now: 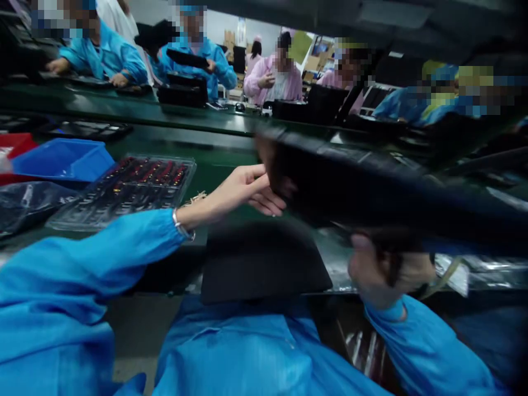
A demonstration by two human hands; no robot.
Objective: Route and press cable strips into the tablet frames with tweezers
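Observation:
My right hand (385, 272) grips a large dark flat panel (371, 187) from below, with the thumb against its near side. The panel is tilted, raised above the bench and smeared by motion, so its exact kind does not show. At the panel's left end is my left hand (253, 190), fingers stretched out and apart, with nothing visible in them. A skin-coloured blur shows along that same end; whose it is I cannot make out. Below my hands, a black flat sheet or pad (264, 261) lies at the bench's near edge, close to my body.
To the left are a clear tray (127, 192) of small black and red parts, a blue bin (61, 159), a red bin (16, 148) and a dark plastic bag (33, 203). Across the green bench (218, 146), several co-workers handle dark panels.

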